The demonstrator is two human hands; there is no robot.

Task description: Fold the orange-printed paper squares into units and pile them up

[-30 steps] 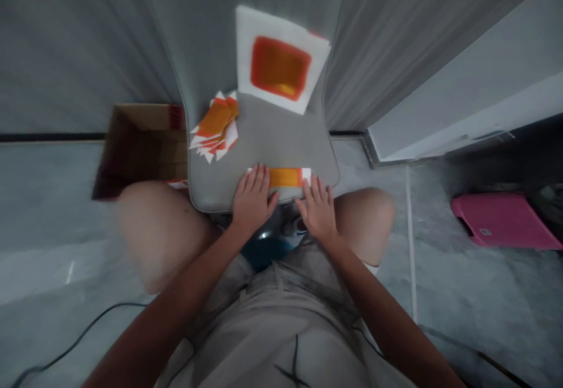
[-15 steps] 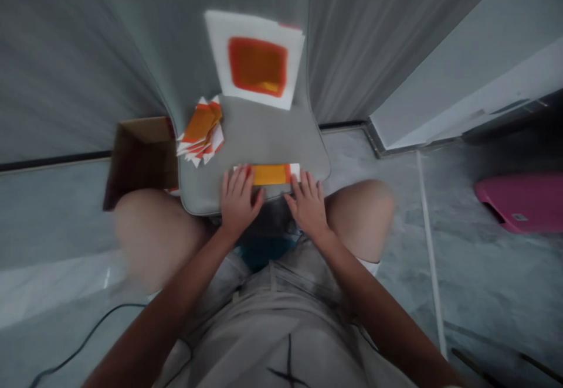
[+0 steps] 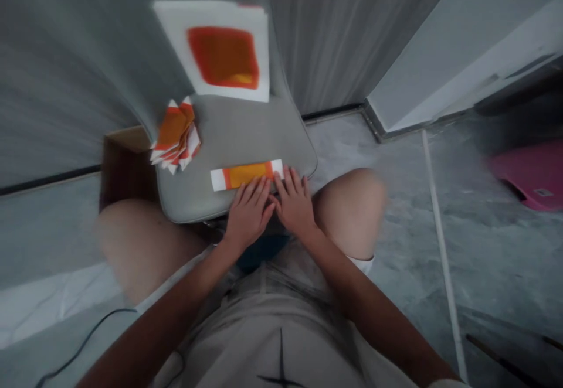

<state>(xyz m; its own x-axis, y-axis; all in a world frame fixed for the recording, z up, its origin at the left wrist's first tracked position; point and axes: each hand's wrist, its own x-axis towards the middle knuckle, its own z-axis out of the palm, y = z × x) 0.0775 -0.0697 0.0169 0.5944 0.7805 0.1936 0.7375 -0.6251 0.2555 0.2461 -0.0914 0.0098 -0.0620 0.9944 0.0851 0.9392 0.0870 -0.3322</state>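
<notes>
Fingers (image 3: 255,193) are lying open and flat, gripping nothing, as the left hand (image 3: 248,218) and right hand (image 3: 295,206) are resting side by side on the near edge of a white-and-orange paper strip (image 3: 244,175), near the front of a grey padded seat (image 3: 246,130). Farther on, a white sheet with an orange square (image 3: 224,57) is leaning against the backrest. An orange-and-white paper pile (image 3: 175,136) is sitting at the seat's left edge, beside a cardboard box (image 3: 125,171). A pink flat object (image 3: 530,177) is lying right on the floor (image 3: 484,259).
</notes>
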